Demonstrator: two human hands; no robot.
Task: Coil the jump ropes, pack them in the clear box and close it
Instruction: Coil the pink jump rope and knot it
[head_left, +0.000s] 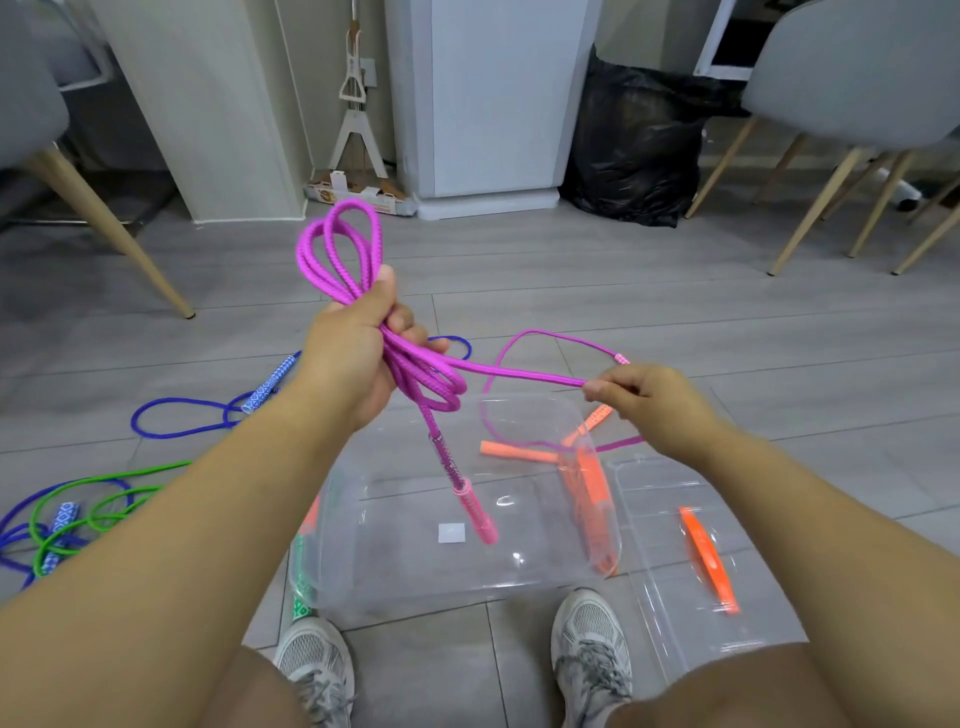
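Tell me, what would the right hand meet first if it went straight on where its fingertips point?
Probably the coiled purple jump rope held in the left hand. The right hand pinches a strand leading there; the gap between looks free, though depth is unclear.

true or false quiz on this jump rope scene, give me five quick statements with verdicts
1. The left hand holds a bundle of purple rope loops. True.
2. The right hand is empty. False: it pinches a strand of the purple rope.
3. The lid is on the clear box. False: the lid lies on the floor to the right of the open box.
4. A blue rope and a green rope lie on the floor to the person's left. True.
5. A pink grip hangs below the left hand, above the box. True.
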